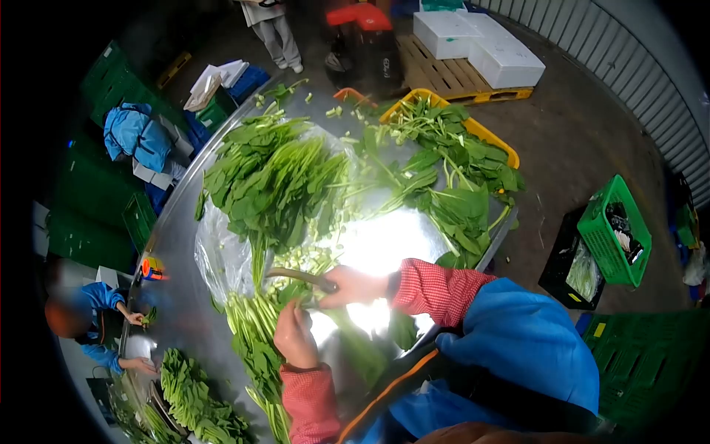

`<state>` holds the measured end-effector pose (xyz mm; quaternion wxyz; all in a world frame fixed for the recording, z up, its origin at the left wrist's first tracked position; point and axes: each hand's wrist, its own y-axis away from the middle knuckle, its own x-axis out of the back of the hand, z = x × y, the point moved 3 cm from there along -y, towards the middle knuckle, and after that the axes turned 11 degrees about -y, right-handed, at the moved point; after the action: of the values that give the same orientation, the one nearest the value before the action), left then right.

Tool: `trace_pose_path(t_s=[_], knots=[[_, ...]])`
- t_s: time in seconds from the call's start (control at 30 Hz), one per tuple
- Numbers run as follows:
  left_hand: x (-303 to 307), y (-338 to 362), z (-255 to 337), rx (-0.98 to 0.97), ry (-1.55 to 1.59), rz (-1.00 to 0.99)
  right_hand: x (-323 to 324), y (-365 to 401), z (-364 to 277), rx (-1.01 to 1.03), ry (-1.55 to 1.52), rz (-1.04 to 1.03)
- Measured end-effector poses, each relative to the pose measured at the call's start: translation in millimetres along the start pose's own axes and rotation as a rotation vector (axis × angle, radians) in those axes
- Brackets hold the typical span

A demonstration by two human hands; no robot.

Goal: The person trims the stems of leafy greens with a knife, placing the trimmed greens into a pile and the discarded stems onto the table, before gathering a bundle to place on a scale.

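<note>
My right hand (pixel 351 286) is closed round the handle of a curved knife (pixel 299 277), whose blade points left over cut stem pieces (pixel 296 260). Just below it, my left hand (pixel 296 337) is closed, with fingers pinched near a green leaf; what it grips is too small to make out. A row of leafy greens with pale stems (pixel 255 333) lies left of my left hand. Farther up the metal table (pixel 214 288), a big pile of greens (pixel 274 174) rests on clear plastic. Loose greens (pixel 466 211) spread at the right edge.
A yellow crate (pixel 488 137) of greens stands beyond the table. White boxes (pixel 503 59) sit on a pallet, and a green basket (pixel 614 229) stands at right. A co-worker (pixel 96 314) handles greens at lower left. Another person (pixel 274 33) stands at the top.
</note>
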<state>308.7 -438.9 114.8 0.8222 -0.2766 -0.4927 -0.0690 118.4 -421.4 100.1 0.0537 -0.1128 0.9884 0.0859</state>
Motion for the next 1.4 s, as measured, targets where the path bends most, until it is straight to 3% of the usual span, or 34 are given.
trace_pose_path(t_s=[0.03,0.1,0.17,0.23,0.3,0.33,0.37,0.47,0.67,0.77,0.83,1.0,1.03,1.1,1.17,1.27,1.4], knots=[[-6.1,2.8,-15.9,0.088,0.049,0.032,2.2,5.0,-6.9,-0.063,-0.05,-0.028],[-4.0,0.3,-39.0,0.23,0.107,-0.133,12.9,3.6,-5.3,0.078,0.025,-0.008],[-12.5,5.1,-47.8,-0.059,-0.06,-0.043,17.5,1.0,-6.5,0.126,0.156,0.055],[-16.1,5.2,-28.6,0.228,0.525,-0.269,10.5,-8.9,1.4,0.166,0.28,0.057],[-12.8,2.9,0.1,0.333,0.82,-0.444,-3.8,-14.1,6.4,0.313,0.345,0.074],[-17.3,5.8,0.9,0.392,0.889,-0.432,-11.3,-15.3,6.1,0.411,0.272,0.077],[-21.5,7.9,-1.3,0.452,0.959,-0.422,-12.3,-17.9,8.5,0.372,0.272,0.057],[-18.5,7.0,-13.9,0.392,0.795,-0.429,-15.3,-21.3,9.1,0.248,0.254,0.017],[-5.5,12.7,-15.4,0.427,0.74,-0.404,-17.1,-26.3,13.0,0.255,0.312,-0.078],[-2.1,15.4,-34.4,0.21,0.456,-0.383,-15.7,-24.4,-2.2,0.149,0.441,-0.238],[6.6,15.1,-33.3,0.161,0.379,-0.392,-17.7,-21.6,-3.3,0.218,0.423,-0.232],[5.8,35.9,-64.5,0.191,0.343,-0.439,0.7,-19.9,-8.8,0.146,0.316,-0.322],[9.8,41.5,-75.9,0.41,0.638,-0.475,14.4,-20.2,-8.4,0.138,0.252,-0.318],[28.7,48.4,-91.5,0.578,0.917,-0.549,53.4,-20.9,-2.1,0.032,0.186,-0.185],[38.4,53.7,-84.5,0.605,1.023,-0.576,72.9,-18.6,-13.8,-0.038,0.344,-0.049],[32.5,61.0,-77.7,0.622,1.07,-0.65,87.3,-43.8,58.0,0.151,1.006,0.308],[25.6,73.1,-80.8,0.673,1.092,-0.569,28.2,-58.0,64.7,0.135,0.733,0.154]])
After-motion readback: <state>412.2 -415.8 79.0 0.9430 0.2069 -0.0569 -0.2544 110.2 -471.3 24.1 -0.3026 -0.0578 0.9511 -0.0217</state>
